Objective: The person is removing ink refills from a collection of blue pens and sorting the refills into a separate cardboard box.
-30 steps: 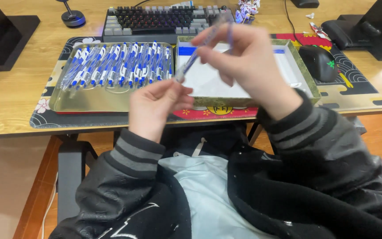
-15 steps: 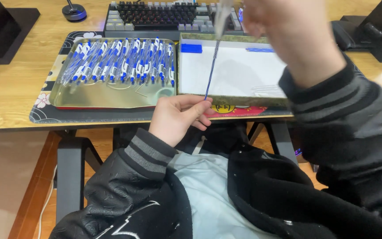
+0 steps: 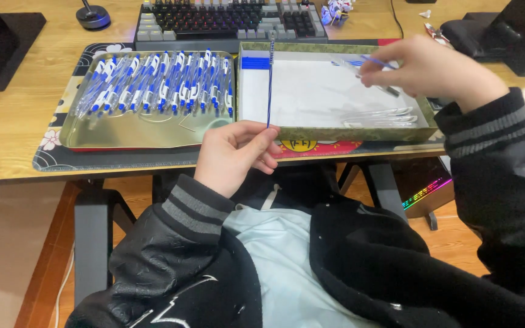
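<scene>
My left hand pinches the lower end of a thin blue pen refill that stands upright in front of the desk edge. My right hand hovers over the right side of a shallow box with a white floor and holds a clear pen barrel low over it. A few clear pen parts lie in that box. To the left, a metal tray carries several assembled blue-and-clear pens laid in a row.
A keyboard sits behind the tray and box on a patterned desk mat. A dark mouse lies at the far right, a round black base at the back left. A lit computer case stands under the desk.
My right hand has pulled the clear barrel off the refill and carried it down and right over the box. My left hand has stayed near the desk edge with the refill upright.
</scene>
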